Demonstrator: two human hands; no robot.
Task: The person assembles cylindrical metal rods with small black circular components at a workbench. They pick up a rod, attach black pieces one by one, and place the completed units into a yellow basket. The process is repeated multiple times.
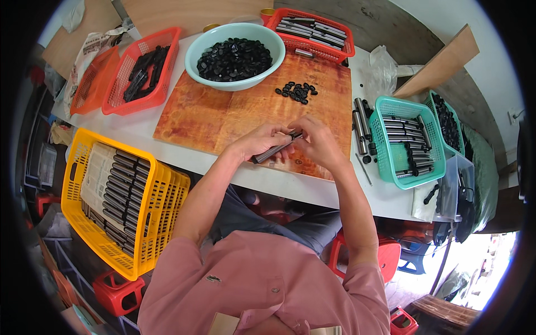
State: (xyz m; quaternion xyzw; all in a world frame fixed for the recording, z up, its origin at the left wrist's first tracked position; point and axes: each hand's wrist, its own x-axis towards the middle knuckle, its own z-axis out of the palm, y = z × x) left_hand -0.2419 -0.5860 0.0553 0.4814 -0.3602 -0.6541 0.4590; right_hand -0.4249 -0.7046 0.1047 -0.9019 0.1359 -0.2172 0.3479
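Above the near edge of a wooden board, both hands meet on one dark metal tube. My left hand is wrapped round the tube, which slants from lower left to upper right. At its upper right end, the fingers of my right hand are closed on the tip; they partly hide what is there. A loose group of small black oval parts lies on the board beyond my hands. Behind it, to the left, a pale blue basin is heaped with more such black parts.
A yellow crate of tubes stands at the left. Red baskets line the back, one with silver tubes. To the right are loose tubes, a thin rod and a green basket of tubes.
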